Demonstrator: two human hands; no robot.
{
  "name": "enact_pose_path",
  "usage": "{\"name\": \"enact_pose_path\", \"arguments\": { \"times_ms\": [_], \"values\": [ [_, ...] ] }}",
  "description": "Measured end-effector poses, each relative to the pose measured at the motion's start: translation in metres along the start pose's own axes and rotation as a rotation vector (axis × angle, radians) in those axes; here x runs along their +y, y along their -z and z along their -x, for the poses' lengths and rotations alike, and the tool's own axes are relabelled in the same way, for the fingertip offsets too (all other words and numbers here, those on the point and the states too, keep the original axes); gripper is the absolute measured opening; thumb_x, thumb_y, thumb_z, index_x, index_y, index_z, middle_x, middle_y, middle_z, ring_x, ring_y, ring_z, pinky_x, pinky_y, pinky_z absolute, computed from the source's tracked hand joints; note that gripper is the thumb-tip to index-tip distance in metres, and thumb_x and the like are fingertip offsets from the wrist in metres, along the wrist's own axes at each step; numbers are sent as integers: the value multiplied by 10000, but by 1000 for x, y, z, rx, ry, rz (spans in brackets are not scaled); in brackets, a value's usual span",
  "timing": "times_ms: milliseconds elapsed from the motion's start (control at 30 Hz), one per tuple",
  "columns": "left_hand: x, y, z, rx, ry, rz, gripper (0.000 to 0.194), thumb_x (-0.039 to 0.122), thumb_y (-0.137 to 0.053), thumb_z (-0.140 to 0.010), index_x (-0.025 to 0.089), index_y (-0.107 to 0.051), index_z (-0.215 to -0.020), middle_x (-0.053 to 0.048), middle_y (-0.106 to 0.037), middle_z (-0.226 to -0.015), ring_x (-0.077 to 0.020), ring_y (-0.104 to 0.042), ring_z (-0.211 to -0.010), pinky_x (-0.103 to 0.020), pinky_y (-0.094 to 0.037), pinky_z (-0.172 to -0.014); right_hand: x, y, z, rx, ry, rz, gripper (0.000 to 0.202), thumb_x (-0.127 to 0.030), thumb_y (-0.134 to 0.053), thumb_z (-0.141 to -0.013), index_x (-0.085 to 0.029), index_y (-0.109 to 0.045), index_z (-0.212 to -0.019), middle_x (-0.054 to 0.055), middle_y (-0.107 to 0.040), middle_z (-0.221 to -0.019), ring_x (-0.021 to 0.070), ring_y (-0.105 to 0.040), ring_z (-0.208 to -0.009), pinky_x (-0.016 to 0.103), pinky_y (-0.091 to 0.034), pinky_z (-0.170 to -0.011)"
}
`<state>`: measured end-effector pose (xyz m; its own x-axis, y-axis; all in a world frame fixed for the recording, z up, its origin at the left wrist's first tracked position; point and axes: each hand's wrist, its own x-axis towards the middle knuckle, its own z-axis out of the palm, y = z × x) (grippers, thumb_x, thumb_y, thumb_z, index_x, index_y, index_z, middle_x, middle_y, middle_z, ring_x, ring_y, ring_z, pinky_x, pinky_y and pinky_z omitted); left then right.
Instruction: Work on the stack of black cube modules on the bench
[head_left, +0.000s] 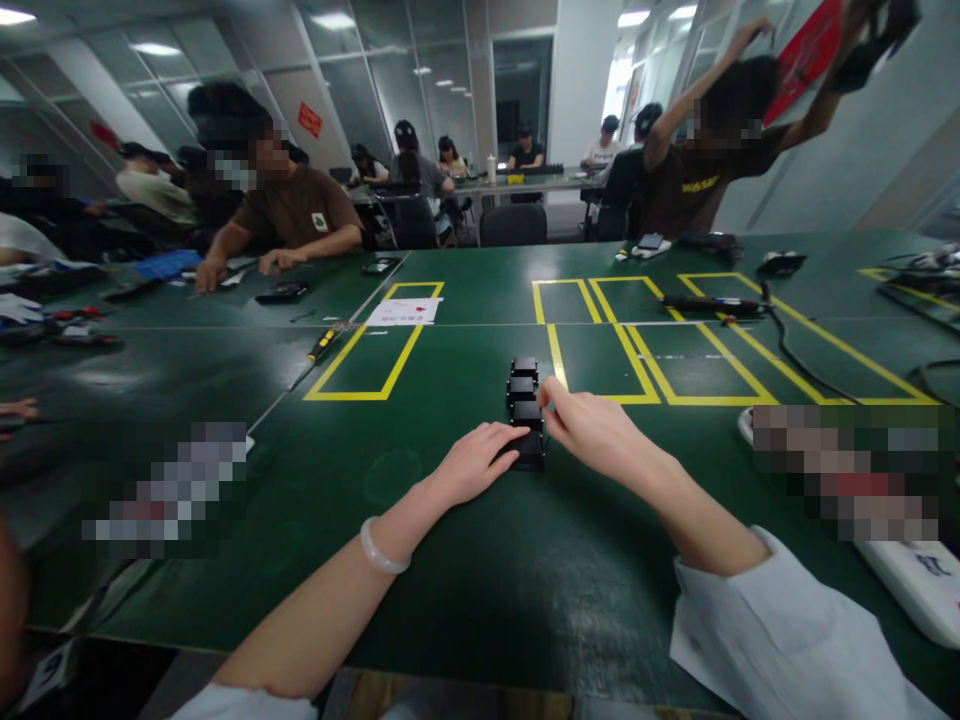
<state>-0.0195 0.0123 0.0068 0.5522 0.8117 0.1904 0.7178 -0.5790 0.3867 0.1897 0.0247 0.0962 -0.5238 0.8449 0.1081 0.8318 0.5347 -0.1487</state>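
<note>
A short row of small black block-shaped parts stands on the green table, running away from me. Across the left side of the nearest black block lies my left hand, its fingers stretched out and the thumb apart from them. My right hand is at the row's right side, fingers curled and thumb and forefinger brought together against the blocks. Whatever may be between those fingertips is hidden or too small to make out.
Yellow tape outlines mark the green table. A yellow-black screwdriver and a white paper lie ahead left. A black corded tool lies far right. Two co-workers sit opposite, one with raised arms.
</note>
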Motion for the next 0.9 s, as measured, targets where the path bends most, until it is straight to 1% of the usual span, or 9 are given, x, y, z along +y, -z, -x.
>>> {"name": "enact_pose_path", "arguments": {
  "times_ms": [200,300,400,533,733,900],
  "values": [
    [1,1,-1,1,-2,6,374,338,-365,-975,260,-425,-1336,-51,-551,-1224,-202,-509,-1098,-376,-409,-971,-2,2,-1,-13,-23,37,246,-370,-299,-963,-197,-468,-1014,44,-668,-770,175,-614,-653,239,-215,-506],
    [2,1,0,1,2,9,370,335,-361,-975,261,-426,-1332,-50,-552,-1224,-202,-509,-1098,-376,-412,-970,-1,1,-2,-32,-21,56,222,-330,-311,-959,-198,-469,-1045,46,-668,-779,173,-615,-656,242,-214,-509],
    [2,1,0,-2,6,2,373,337,-360,-975,262,-425,-1335,-47,-551,-1219,-202,-512,-1088,-371,-421,-958,0,1,-1,-22,-7,34,215,-294,-316,-949,-196,-457,-1079,44,-669,-794,161,-602,-637,241,-223,-512],
    [1,1,0,0,7,-5,375,340,-369,-973,263,-431,-1334,-45,-555,-1207,-201,-515,-1071,-362,-431,-941,-1,1,0,-3,1,15,208,-269,-316,-940,-191,-463,-1065,40,-668,-788,150,-588,-625,240,-231,-515],
    [1,0,-1,1,-4,-3,380,336,-365,-973,257,-424,-1340,-53,-553,-1219,-204,-508,-1093,-376,-416,-967,-1,-2,-2,-1,-17,64,257,-374,-304,-960,-199,-483,-1022,49,-676,-777,167,-607,-645,246,-215,-508],
    [1,0,0,2,3,6,376,344,-356,-975,260,-431,-1334,-50,-555,-1216,-204,-510,-1095,-374,-418,-966,1,-3,-3,-2,-4,53,221,-317,-303,-959,-207,-460,-1068,41,-678,-791,181,-627,-676,248,-229,-523]
  ]
}}
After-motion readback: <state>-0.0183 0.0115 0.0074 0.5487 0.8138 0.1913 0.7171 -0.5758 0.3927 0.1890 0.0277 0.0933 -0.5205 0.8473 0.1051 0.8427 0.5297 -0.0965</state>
